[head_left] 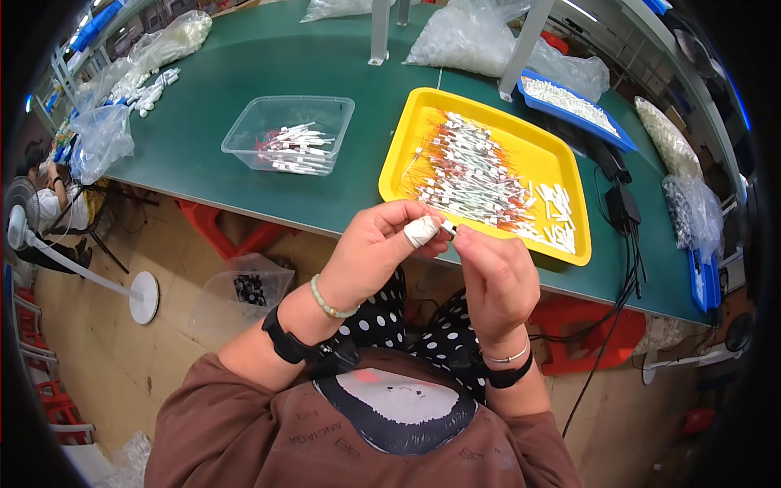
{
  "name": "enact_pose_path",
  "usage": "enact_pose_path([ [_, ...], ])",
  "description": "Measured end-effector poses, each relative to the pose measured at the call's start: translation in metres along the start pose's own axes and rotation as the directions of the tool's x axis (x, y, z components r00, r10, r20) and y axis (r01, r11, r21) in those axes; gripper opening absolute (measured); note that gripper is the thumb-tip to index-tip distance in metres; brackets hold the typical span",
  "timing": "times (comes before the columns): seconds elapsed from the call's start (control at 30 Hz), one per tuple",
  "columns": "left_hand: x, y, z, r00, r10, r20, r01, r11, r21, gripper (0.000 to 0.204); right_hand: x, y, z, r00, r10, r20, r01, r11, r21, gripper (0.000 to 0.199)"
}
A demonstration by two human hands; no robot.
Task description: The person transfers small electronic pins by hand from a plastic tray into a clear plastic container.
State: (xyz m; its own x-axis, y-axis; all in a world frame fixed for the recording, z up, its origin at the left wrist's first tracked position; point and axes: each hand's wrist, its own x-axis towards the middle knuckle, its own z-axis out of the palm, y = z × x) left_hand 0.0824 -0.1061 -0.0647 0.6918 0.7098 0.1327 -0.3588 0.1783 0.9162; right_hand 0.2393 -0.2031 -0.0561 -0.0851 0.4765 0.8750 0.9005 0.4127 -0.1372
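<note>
I log the scene from the head view. Green worktable (268, 81) fills the upper frame. On it, right of centre, sits a yellow tray (561, 163) holding a heap of thin white-and-red wired parts (472, 175); left of that, a clear plastic tub (244, 134) with a smaller batch of similar white pieces. Clear bags of white parts (464, 37) lie along the far edge, a blue tray (569, 102) beyond the yellow one.

Both hands are raised together just in front of the table's near edge, below the yellow tray. Left hand (374, 252) is closed, its taped fingertip (421, 231) pressed against a small white part (448, 228). Right hand (496, 276) is closed too, pinching the same part from the other side. So 1 part, 2 grips.

Part appearance: tiny, pale, mostly hidden by the fingertips; I cannot tell its shape, nor whether a wire trails from it.

Risk, my judgement: the part is held over open floor, not over the tray, so a slip of either pinch would likely drop it past the table edge. The tape may also dull the feel at that fingertip.
</note>
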Motion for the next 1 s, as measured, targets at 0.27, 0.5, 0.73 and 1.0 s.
enact_pose_path([
  [0.27, 0.003, 0.003, -0.01, 0.993, 0.11, -0.041, -0.105, 0.988, 0.109, 0.018, -0.002, 0.001, -0.003, 0.918, 0.395, 0.03, -0.388, 0.882, 0.266, 0.021],
  [0.5, 0.002, -0.001, -0.007, 0.994, 0.097, -0.043, -0.094, 0.994, 0.058, 0.018, -0.007, -0.004, -0.005, 0.596, 0.734, 0.325, -0.715, 0.301, 0.631, 0.013],
  [0.73, 0.011, 0.056, -0.047, 0.928, 0.333, -0.166, -0.248, 0.886, 0.392, 0.014, 0.003, 0.03, -0.032, 0.673, 0.717, 0.183, -0.724, 0.587, 0.363, 0.012],
  [1.0, 0.042, 0.122, -0.173, 0.898, 0.279, -0.34, 0.244, 0.327, 0.913, 0.033, -0.001, 0.121, -0.071, 0.747, 0.55, 0.374, -0.443, 0.83, -0.338, 0.024],
])
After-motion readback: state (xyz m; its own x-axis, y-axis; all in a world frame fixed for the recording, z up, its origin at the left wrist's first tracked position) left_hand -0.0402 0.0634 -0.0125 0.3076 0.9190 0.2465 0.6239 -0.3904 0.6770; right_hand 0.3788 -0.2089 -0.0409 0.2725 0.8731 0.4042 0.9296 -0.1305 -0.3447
